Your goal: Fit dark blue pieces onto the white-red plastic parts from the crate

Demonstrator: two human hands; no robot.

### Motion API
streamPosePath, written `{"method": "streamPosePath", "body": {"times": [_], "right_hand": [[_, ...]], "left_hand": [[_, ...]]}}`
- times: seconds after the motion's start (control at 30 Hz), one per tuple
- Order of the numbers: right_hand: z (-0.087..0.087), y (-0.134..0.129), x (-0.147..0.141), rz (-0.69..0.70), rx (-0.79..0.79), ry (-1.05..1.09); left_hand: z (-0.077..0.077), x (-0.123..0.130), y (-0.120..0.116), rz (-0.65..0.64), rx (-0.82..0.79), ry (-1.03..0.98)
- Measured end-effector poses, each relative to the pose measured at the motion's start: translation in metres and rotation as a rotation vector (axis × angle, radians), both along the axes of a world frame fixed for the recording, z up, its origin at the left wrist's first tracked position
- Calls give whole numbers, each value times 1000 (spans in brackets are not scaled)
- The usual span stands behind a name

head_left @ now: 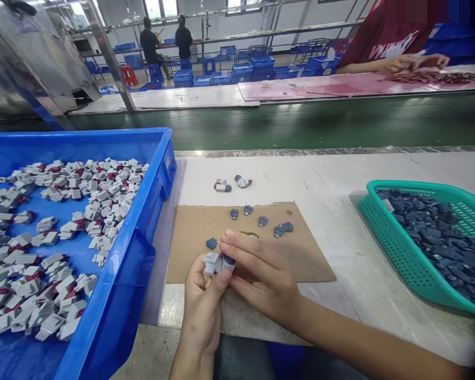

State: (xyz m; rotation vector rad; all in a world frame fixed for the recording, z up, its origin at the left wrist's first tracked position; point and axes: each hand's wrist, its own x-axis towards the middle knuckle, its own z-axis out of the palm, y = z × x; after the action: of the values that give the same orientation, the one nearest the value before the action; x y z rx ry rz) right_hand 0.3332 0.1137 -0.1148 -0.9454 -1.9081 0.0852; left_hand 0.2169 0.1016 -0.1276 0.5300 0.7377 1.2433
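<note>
My left hand [204, 303] grips a small grey plastic part [212, 262] at the near edge of a brown cardboard sheet [301, 258]. My right hand [257, 277] meets it from the right, its fingers pinching a dark blue piece [228, 259] against the grey part. Several loose dark blue pieces [263, 220] lie on the cardboard just beyond my fingers. Two grey parts with dark and red ends [222, 187] rest on the white table past the cardboard.
A big blue bin [142, 253] with several grey-and-red parts fills the left. A teal mesh basket [396, 248] of dark blue pieces stands at the right. Beyond runs a green conveyor belt [301, 124]; a person in red [383, 37] works across it.
</note>
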Motion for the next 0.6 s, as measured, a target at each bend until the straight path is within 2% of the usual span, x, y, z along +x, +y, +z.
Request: {"method": "streamPosePath", "body": {"times": [0.13,0.37,0.5,0.6], "right_hand": [[1,1,2,-34,2,-38],[-3,2,1,42,41,-135],[4,6,0,13,-10,-200],[11,13,0,42,-43,-280]], "left_hand": [[0,1,1,4,5,6],[-2,-2,-1,-23,20,-55],[-3,-4,-2,-15,-6,-96],[-2,-4,-1,-4,-13,-119]]}}
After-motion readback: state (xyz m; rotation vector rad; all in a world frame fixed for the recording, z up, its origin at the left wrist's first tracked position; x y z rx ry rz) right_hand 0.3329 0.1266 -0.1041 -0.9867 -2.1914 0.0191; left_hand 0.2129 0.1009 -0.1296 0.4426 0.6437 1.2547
